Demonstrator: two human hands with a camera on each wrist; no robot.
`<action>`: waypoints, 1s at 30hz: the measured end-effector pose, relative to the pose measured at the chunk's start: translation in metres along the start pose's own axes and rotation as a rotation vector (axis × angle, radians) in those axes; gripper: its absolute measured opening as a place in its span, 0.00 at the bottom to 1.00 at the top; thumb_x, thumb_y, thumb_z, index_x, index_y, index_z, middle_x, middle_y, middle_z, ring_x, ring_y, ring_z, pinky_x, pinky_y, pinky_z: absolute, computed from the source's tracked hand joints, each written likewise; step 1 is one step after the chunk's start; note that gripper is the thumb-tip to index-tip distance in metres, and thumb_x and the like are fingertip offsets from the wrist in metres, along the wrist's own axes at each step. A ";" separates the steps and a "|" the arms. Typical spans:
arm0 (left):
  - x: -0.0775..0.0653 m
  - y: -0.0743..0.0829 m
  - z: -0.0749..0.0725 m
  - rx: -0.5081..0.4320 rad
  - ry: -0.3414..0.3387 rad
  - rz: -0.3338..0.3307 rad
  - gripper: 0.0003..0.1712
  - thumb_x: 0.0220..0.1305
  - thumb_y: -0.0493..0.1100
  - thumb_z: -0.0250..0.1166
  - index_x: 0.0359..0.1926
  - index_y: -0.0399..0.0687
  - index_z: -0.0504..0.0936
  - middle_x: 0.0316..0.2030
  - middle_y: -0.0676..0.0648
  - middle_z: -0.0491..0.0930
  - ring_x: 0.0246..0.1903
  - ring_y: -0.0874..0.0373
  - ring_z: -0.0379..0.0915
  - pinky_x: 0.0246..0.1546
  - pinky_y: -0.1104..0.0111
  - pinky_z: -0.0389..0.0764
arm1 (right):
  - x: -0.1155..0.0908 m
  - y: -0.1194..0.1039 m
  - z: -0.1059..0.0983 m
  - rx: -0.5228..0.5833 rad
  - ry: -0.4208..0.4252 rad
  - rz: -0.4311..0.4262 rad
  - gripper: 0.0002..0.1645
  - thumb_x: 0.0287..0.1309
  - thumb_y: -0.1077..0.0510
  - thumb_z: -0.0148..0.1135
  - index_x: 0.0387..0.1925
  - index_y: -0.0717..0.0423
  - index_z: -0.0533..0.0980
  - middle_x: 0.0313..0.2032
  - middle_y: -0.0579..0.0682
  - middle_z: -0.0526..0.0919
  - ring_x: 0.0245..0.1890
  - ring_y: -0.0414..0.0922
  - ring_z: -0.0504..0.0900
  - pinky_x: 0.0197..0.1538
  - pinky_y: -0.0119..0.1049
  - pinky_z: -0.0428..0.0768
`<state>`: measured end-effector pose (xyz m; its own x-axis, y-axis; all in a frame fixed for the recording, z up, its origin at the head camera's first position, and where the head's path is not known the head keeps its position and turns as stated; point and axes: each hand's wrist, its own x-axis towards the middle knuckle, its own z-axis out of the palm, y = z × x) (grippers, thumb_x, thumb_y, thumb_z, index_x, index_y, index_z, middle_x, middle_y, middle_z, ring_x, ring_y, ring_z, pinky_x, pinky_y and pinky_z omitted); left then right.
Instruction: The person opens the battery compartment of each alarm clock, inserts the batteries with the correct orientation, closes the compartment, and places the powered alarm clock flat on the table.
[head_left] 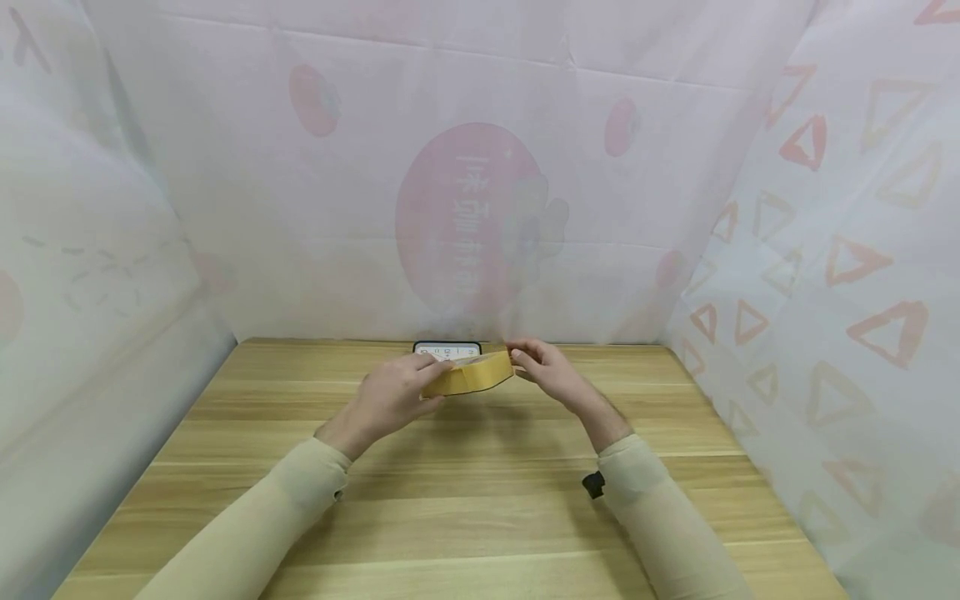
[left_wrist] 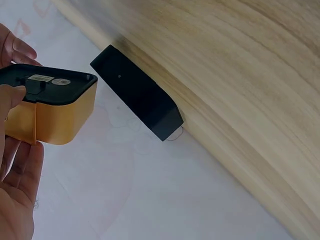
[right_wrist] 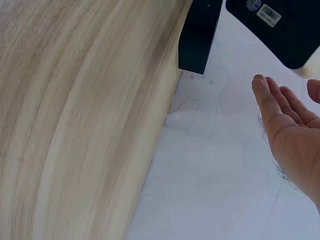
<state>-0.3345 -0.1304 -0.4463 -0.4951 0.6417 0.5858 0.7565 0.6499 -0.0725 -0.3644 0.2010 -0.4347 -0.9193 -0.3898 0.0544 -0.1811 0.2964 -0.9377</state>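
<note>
A yellow desk clock [head_left: 471, 375] is held tilted above the far part of the table; its black back [left_wrist: 55, 82] carries stickers and small knobs. My left hand [head_left: 393, 393] grips its left end, the thumb on the black back and the fingers against the yellow side. At the other end is my right hand [head_left: 551, 371], its fingers [right_wrist: 280, 102] extended close beside the casing and not wrapped round it. Behind, a black-framed clock [head_left: 447, 348] with a white numbered face stands at the table's back edge, partly covered by the yellow one.
The wood-grain table [head_left: 480, 517] reaches back to a pale printed cloth [head_left: 337, 208]. More cloth hangs along both sides. A small black device [head_left: 593, 484] sits at the right sleeve's cuff.
</note>
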 end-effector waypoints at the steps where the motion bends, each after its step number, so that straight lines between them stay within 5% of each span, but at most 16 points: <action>1: 0.000 0.000 0.000 0.010 -0.011 0.007 0.38 0.59 0.45 0.93 0.69 0.48 0.92 0.50 0.49 0.95 0.49 0.51 0.94 0.48 0.58 0.98 | 0.000 0.001 0.000 -0.012 -0.001 -0.002 0.31 0.98 0.54 0.50 0.87 0.67 0.68 0.86 0.70 0.72 0.87 0.67 0.74 0.88 0.57 0.78; 16: -0.003 0.009 0.006 0.033 -0.252 0.068 0.29 0.65 0.40 0.87 0.67 0.48 0.92 0.48 0.48 0.93 0.47 0.51 0.90 0.52 0.58 0.96 | -0.001 0.008 -0.001 -0.223 -0.031 -0.048 0.31 0.97 0.53 0.52 0.86 0.67 0.71 0.81 0.71 0.79 0.82 0.68 0.80 0.85 0.60 0.82; 30: -0.001 0.018 0.013 0.115 -0.371 0.058 0.23 0.62 0.41 0.87 0.56 0.49 0.90 0.46 0.49 0.89 0.43 0.53 0.85 0.47 0.59 0.95 | -0.004 0.013 0.000 -0.273 -0.063 -0.035 0.32 0.97 0.50 0.52 0.85 0.65 0.72 0.80 0.69 0.81 0.81 0.67 0.82 0.84 0.62 0.83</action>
<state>-0.3256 -0.1138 -0.4581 -0.5900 0.7683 0.2483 0.7450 0.6366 -0.1993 -0.3633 0.2064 -0.4467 -0.8886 -0.4552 0.0557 -0.3078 0.5020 -0.8082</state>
